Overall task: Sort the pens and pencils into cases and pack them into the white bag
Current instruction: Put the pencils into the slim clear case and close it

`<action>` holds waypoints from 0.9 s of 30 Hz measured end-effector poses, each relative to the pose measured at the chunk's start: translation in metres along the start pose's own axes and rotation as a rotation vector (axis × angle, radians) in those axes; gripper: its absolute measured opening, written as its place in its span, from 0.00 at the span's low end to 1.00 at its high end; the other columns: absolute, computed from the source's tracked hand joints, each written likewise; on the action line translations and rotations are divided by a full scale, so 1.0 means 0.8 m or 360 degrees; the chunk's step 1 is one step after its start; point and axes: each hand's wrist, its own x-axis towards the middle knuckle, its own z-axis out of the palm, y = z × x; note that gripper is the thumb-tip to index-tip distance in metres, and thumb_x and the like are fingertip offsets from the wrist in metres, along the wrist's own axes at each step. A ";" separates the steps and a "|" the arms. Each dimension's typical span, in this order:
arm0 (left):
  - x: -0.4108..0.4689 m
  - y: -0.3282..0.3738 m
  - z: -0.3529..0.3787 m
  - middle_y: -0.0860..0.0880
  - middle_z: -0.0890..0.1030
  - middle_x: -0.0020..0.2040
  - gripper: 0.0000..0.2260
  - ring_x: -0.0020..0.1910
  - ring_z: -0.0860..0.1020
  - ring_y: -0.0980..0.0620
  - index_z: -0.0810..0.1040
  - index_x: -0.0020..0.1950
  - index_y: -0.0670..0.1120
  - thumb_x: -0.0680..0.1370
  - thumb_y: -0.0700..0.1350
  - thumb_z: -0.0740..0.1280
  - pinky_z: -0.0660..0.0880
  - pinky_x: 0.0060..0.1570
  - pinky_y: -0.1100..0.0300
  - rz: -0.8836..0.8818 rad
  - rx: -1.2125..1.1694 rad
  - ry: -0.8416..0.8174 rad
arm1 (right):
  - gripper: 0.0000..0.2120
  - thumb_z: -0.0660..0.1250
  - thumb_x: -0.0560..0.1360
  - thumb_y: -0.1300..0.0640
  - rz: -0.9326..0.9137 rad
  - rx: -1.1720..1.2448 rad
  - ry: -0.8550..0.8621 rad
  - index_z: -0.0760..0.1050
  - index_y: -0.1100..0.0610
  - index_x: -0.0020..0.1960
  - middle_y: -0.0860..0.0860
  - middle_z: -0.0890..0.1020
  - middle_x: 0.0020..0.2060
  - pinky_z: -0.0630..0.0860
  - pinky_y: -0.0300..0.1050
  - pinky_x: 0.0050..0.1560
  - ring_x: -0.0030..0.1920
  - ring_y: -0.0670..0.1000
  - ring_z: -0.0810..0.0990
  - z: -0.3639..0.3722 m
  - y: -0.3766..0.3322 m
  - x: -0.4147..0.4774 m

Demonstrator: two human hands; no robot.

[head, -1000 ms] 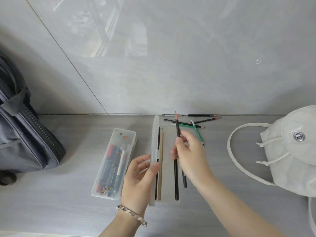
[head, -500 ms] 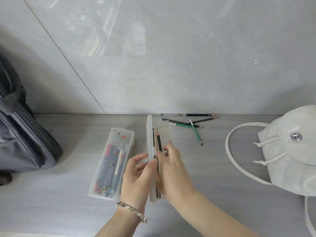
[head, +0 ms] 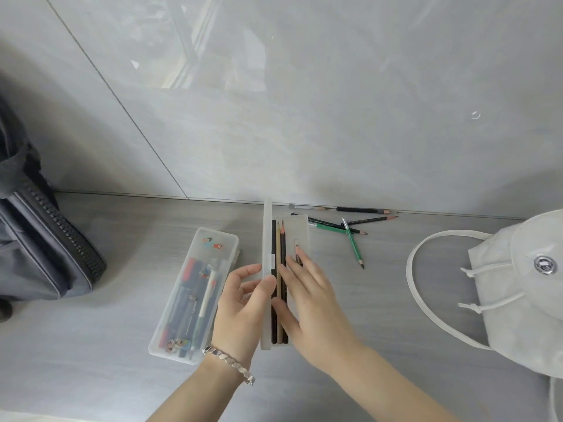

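A clear pencil case point(head: 302, 229) lies open in the middle of the table, its lid point(head: 267, 233) standing on edge. My left hand point(head: 240, 306) pinches that lid between thumb and fingers. Three pencils point(head: 278, 248) lie along the tray beside the lid. My right hand point(head: 313, 300) lies flat in the tray, straight fingers pressing a dark pencil point(head: 297, 251) whose tip shows past the fingertips. A second clear case point(head: 213, 248), closed and full of pens, sits to the left. The white bag point(head: 518, 300) lies at the right with its flap snapped.
Several loose pencils point(head: 353, 248), green and black, lie scattered behind the open case near the wall. A grey zipped bag point(head: 39, 239) stands at the far left. The white bag's long strap point(head: 414, 269) loops onto the table toward the pencils.
My right hand brought a black pencil from above the loose pile down into the open case and now lies flat on it. The left hand kept holding the lid.
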 end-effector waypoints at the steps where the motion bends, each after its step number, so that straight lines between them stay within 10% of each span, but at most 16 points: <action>1: 0.003 0.002 0.001 0.43 0.82 0.47 0.13 0.50 0.80 0.43 0.76 0.49 0.51 0.66 0.50 0.70 0.75 0.58 0.43 -0.0006 0.0008 0.0007 | 0.26 0.47 0.80 0.44 0.0001 0.0119 0.0055 0.71 0.60 0.64 0.54 0.72 0.67 0.56 0.45 0.70 0.71 0.50 0.57 -0.005 0.006 0.006; 6: 0.029 0.013 0.003 0.44 0.82 0.48 0.20 0.53 0.79 0.43 0.76 0.47 0.53 0.58 0.57 0.70 0.75 0.57 0.46 -0.0028 0.0034 0.0079 | 0.12 0.62 0.74 0.61 0.0432 0.0300 0.0375 0.77 0.61 0.56 0.55 0.79 0.55 0.66 0.44 0.64 0.60 0.54 0.72 -0.021 0.076 0.060; 13: 0.053 0.020 0.000 0.47 0.81 0.44 0.12 0.49 0.79 0.46 0.75 0.46 0.53 0.65 0.50 0.70 0.74 0.51 0.53 -0.0009 0.0008 0.0109 | 0.15 0.61 0.75 0.64 0.0525 -0.0578 -0.0455 0.70 0.59 0.61 0.54 0.75 0.58 0.68 0.48 0.57 0.59 0.56 0.70 -0.004 0.159 0.141; 21: 0.061 0.018 -0.010 0.46 0.81 0.47 0.13 0.52 0.79 0.44 0.75 0.46 0.54 0.63 0.52 0.67 0.73 0.60 0.44 -0.0001 0.0061 0.0153 | 0.15 0.72 0.70 0.56 0.0812 -0.0227 -0.0965 0.77 0.57 0.55 0.55 0.80 0.54 0.74 0.45 0.52 0.54 0.57 0.78 -0.019 0.169 0.174; 27: 0.056 0.010 -0.014 0.47 0.80 0.43 0.05 0.46 0.78 0.46 0.75 0.47 0.50 0.74 0.42 0.68 0.73 0.57 0.47 -0.0040 0.0041 0.0136 | 0.07 0.67 0.74 0.55 0.0519 0.0032 -0.0311 0.78 0.55 0.51 0.50 0.72 0.44 0.72 0.47 0.45 0.42 0.51 0.74 -0.042 0.147 0.131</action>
